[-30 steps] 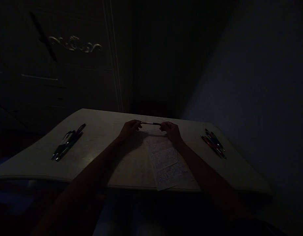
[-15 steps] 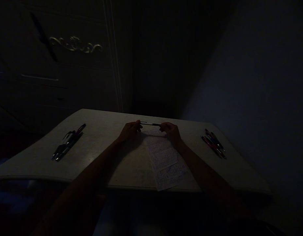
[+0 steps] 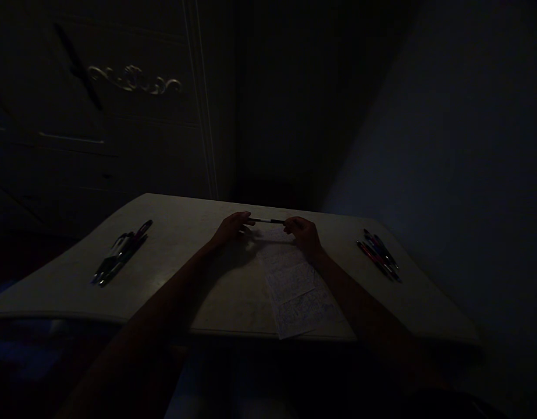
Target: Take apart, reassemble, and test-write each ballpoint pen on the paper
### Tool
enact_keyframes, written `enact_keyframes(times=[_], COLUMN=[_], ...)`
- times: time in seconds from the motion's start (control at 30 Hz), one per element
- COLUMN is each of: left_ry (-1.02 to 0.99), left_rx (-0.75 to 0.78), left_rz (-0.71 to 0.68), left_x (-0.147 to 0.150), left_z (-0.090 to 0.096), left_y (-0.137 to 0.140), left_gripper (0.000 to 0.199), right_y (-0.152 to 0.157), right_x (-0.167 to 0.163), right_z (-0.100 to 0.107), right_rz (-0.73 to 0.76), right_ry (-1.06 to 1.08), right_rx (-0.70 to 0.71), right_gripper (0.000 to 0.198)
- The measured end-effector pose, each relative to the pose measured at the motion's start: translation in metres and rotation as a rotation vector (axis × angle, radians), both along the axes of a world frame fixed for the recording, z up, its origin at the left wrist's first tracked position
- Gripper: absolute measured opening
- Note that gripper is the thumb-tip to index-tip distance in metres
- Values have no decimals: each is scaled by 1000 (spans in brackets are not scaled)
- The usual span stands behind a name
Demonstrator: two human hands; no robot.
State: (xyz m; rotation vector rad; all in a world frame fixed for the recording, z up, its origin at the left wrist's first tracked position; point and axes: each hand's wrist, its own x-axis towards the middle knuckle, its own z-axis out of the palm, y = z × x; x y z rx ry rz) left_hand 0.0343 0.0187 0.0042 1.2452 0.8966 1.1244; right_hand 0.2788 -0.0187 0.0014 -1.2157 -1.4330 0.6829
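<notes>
Between my two hands a slim black-and-white pen [image 3: 268, 220] lies level, a little above the far part of the table. My left hand [image 3: 234, 226] pinches its left end between thumb and fingertips. At the other end, my right hand [image 3: 302, 233] is closed around the dark grip. Below the pen and partly behind my right forearm are sheets of paper [image 3: 290, 283] covered in dense writing. Dim light hides the finer details of the fingers.
A bundle of several pens [image 3: 122, 253] lies on the left of the white table [image 3: 176, 212]. Several more pens [image 3: 379, 254] lie on its right side. A dark cabinet with an ornate moulding [image 3: 134, 80] stands behind at left, a wall [image 3: 447, 145] at right.
The pen has turned about its length, its clip no longer showing along the top. My left fingers have shifted slightly on its end; my right hand has barely moved.
</notes>
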Motion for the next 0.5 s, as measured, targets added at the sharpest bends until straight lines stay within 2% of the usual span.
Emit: enact_keyframes(times=[0.13, 0.3, 0.5], left_ry=[134, 110, 146], left_rx=[75, 194, 261], left_rz=[-11, 2, 53], left_x=[-1, -2, -2], left_z=[-2, 4, 10], left_y=[-2, -6, -8], left_gripper=[52, 39, 35], right_y=[0, 0, 0], right_x=[0, -1, -1], right_z=[0, -1, -4], right_rz=[4, 13, 48], right_ry=[-13, -9, -18], right_rx=[2, 3, -22], right_gripper=[36, 32, 30])
